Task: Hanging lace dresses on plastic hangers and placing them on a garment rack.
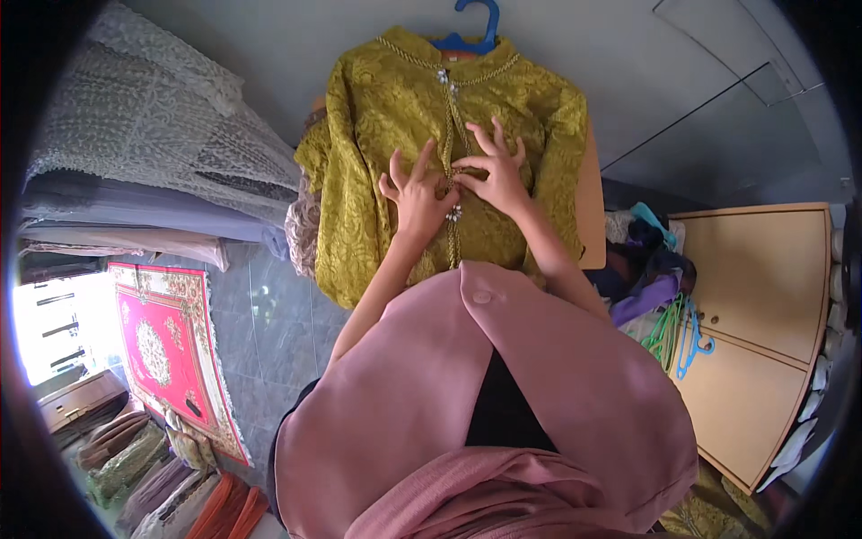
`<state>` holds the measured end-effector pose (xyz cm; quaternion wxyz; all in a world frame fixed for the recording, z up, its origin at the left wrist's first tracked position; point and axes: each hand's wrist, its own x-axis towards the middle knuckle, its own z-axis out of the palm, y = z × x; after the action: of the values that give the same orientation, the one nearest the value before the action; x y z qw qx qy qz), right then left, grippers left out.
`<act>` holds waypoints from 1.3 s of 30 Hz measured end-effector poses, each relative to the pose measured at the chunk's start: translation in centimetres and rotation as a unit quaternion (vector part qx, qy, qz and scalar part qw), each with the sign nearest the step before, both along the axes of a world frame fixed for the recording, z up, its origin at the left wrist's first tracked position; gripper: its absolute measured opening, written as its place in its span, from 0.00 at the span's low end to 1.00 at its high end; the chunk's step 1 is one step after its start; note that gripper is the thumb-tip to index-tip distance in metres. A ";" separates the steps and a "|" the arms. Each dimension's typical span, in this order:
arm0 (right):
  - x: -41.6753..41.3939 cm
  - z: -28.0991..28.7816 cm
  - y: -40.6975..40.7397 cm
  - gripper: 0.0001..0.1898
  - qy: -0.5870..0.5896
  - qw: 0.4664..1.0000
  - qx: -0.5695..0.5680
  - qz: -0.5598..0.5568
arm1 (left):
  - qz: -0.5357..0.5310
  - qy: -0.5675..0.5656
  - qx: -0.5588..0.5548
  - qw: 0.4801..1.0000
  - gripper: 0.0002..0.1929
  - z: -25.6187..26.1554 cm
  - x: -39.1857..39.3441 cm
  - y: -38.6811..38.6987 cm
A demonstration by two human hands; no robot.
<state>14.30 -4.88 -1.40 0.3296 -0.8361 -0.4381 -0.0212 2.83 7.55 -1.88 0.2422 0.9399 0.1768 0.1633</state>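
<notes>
An olive-gold brocade garment [397, 101] with braided front trim hangs before me on a blue plastic hanger [481, 42]. Two jewelled clasps [442, 77] sit near its collar, and below them the front edges part slightly. My left hand [419, 195] pinches the trim at mid-chest between thumb and forefinger, other fingers raised. Just opposite, my right hand [495, 176] pinches the same spot with thumb and forefinger. Whatever small fastening lies between the fingertips is mostly hidden. Another jewelled clasp [454, 213] shows just beneath my hands.
White lace fabric [161, 121] and other cloths hang at left. A red patterned rug [161, 337] lies on the grey tiled floor [269, 323]. At right stands a wooden cabinet [754, 269], with green hangers [665, 330] and a light-blue hanger [688, 340] beside its knobs. Folded fabrics [135, 465] are at lower left.
</notes>
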 end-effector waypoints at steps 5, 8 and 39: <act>-1.5 -0.2 0.1 0.10 -0.113 0.992 0.039 -0.045 | -0.002 -0.052 -0.055 0.997 0.14 -0.6 -0.1 0.5; -1.8 0.6 -0.2 0.11 -0.091 0.995 0.015 -0.027 | -0.002 -0.069 -0.056 0.996 0.14 -0.8 -0.1 0.4; 10.9 4.1 7.4 0.07 -0.259 0.965 -0.008 -0.036 | -0.109 -0.013 0.037 0.993 0.07 3.4 -4.0 -0.6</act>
<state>25.18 2.54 2.75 0.1973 -0.8199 -0.4780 -0.2459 -1.19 6.94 1.54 0.2256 0.9598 0.0642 0.1542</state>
